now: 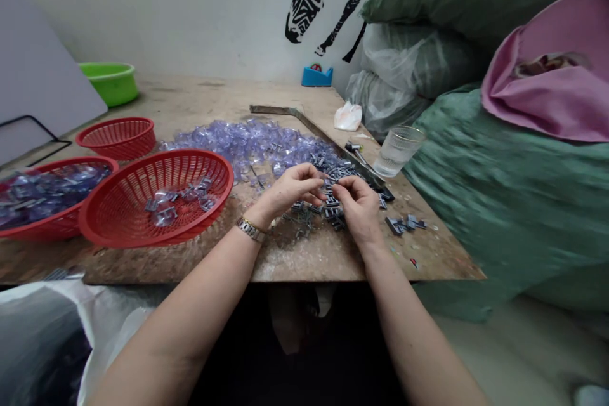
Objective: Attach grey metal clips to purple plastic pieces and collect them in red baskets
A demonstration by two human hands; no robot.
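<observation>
The worn counter (309,260) runs from my lap to a white wall. Nearest, my left hand (290,190) and right hand (359,206) meet fingertip to fingertip, both pinched narrow on one small grey clip (330,190) above a scatter of loose clips (328,209). Left stand three red baskets (118,216). Beyond lies one heap of clear pieces (252,139), one glass (397,151), one green bowl (111,81).
</observation>
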